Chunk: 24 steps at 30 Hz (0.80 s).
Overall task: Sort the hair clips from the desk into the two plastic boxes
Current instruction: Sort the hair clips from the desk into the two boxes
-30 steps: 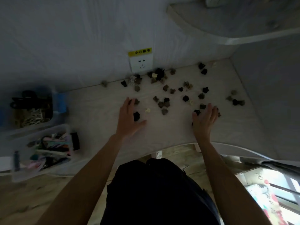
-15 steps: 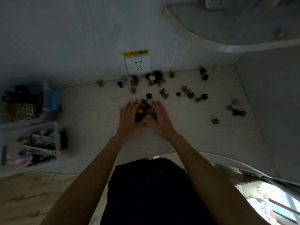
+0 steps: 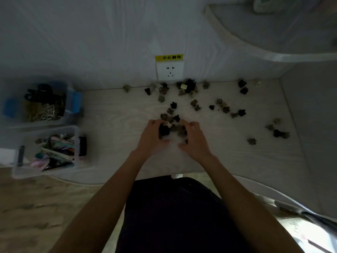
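Head cam looks down at a pale wood-grain desk [image 3: 116, 125], pretty dim lighting. Both hands sit side by side mid-desk, fingers curled in around a little heap of small dark and tan claw hair clips [image 3: 172, 127]. The left hand [image 3: 152, 138] is cupped round the left edge of the heap, and the right hand [image 3: 194, 140] wraps round the right edge, so both are gathering the same pile between them.

More loose small claw clips [image 3: 223, 106] are scattered beyond and to the right of the hands, with a thick bunch right at the wall under a white wall socket with a yellow warning label [image 3: 169, 70].

Well off to the left of the left hand are the two containers. The farther one is a clear plastic box with blue latches [image 3: 73, 101], holding big black claw clips and some cream or gold-looking ones. The nearer one, a clear plastic box with black latches [image 3: 77, 143], is stuffed with long flat clips in pink, teal, purple and other colours. Both are lidless and touching or nearly touching each other; can't tell which.
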Each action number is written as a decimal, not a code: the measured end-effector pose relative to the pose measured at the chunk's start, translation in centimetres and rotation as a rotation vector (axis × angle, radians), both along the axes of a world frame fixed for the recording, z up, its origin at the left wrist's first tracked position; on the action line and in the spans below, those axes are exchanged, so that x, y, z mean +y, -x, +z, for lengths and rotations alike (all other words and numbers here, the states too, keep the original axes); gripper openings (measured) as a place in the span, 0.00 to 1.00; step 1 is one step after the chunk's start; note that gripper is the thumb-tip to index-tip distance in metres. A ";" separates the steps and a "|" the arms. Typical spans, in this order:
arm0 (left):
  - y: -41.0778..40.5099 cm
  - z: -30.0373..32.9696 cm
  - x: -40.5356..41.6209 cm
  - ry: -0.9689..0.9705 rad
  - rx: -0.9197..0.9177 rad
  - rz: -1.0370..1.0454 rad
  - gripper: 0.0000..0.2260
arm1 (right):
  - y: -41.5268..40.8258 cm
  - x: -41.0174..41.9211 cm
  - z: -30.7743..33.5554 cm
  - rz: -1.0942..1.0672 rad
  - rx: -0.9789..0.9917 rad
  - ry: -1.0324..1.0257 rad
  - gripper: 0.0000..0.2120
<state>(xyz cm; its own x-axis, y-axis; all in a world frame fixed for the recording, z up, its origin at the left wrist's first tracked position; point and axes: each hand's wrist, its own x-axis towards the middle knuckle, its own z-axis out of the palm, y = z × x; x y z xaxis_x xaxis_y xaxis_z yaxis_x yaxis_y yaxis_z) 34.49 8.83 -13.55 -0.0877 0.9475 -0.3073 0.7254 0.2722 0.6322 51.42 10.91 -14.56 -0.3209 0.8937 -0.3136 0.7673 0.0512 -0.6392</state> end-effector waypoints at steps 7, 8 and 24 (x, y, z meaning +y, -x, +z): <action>0.2 0.6 -0.2 -0.006 -0.090 0.043 0.20 | 3.0 0.5 0.6 -0.013 0.050 -0.020 0.24; 0.6 0.7 -0.1 0.015 -0.131 0.032 0.23 | 3.3 0.5 0.8 -0.029 0.078 -0.008 0.24; 8.3 5.6 -0.1 -0.036 -0.456 0.134 0.17 | 10.4 1.8 5.9 -0.016 0.322 -0.001 0.23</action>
